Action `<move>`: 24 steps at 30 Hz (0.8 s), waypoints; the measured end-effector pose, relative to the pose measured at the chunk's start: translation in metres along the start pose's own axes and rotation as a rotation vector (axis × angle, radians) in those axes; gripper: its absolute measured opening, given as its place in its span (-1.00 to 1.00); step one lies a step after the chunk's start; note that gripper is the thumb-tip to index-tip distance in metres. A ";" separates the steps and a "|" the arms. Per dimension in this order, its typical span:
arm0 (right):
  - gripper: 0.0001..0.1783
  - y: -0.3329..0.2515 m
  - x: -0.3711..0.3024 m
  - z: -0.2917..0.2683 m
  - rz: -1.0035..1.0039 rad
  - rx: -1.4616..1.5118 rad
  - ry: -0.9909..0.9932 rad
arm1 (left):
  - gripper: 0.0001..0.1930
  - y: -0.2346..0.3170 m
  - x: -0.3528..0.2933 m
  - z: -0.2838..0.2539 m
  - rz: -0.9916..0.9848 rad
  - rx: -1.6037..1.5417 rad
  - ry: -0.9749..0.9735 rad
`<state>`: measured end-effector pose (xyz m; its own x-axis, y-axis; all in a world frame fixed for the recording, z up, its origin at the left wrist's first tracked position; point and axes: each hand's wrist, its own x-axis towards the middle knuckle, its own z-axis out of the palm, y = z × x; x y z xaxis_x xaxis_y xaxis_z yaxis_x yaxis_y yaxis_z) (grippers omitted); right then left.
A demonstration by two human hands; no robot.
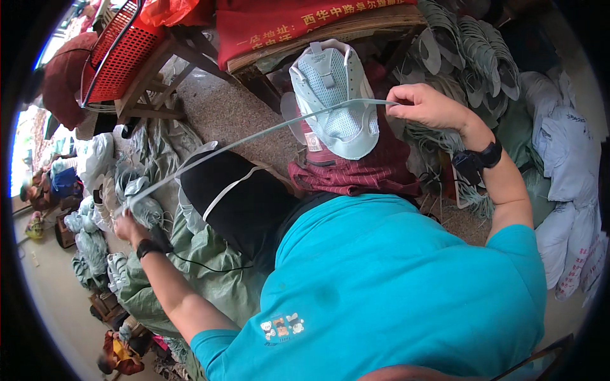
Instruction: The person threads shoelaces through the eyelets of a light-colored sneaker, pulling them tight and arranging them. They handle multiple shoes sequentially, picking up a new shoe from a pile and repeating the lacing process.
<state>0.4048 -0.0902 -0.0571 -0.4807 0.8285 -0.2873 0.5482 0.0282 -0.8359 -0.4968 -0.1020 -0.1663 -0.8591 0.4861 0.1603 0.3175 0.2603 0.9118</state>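
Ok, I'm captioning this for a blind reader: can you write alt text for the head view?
A person in a teal shirt stretches a pale lace taut between both hands: left hand low at the left, right hand raised beside a light blue shoe upper propped on their lap. More shoe uppers are piled on the floor.

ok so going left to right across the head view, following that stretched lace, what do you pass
left hand gripping one end of the pale lace → black bundle on the lap → light blue shoe upper → right hand pinching the other end → pale grey sacks
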 end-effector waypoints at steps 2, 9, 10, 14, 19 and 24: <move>-0.84 0.028 -0.011 -0.003 -0.177 -0.274 0.122 | -0.86 -0.002 0.040 -0.021 -0.460 -0.417 -0.322; -0.78 0.079 -0.026 -0.027 0.622 -0.165 0.380 | -0.75 0.078 -0.124 0.145 -0.513 -0.753 -0.771; -0.75 0.096 -0.024 -0.033 0.742 0.153 0.395 | -0.71 0.121 -0.170 0.161 -0.557 -0.743 -0.721; -0.63 0.189 -0.029 -0.051 0.311 1.417 0.707 | -0.58 0.212 -0.323 0.192 -0.217 -0.549 -1.037; -0.67 0.319 -0.123 -0.114 0.380 1.737 1.050 | -0.65 0.245 -0.450 0.225 -0.281 -0.677 -1.297; -0.77 0.386 -0.250 -0.128 0.461 1.211 1.272 | -0.74 0.237 -0.495 0.237 -0.233 -0.621 -1.406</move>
<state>0.8243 -0.2147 -0.2482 0.6251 0.5427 -0.5610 -0.5536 -0.1984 -0.8088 0.0986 -0.0834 -0.1189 0.3029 0.9413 -0.1487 -0.2802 0.2371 0.9302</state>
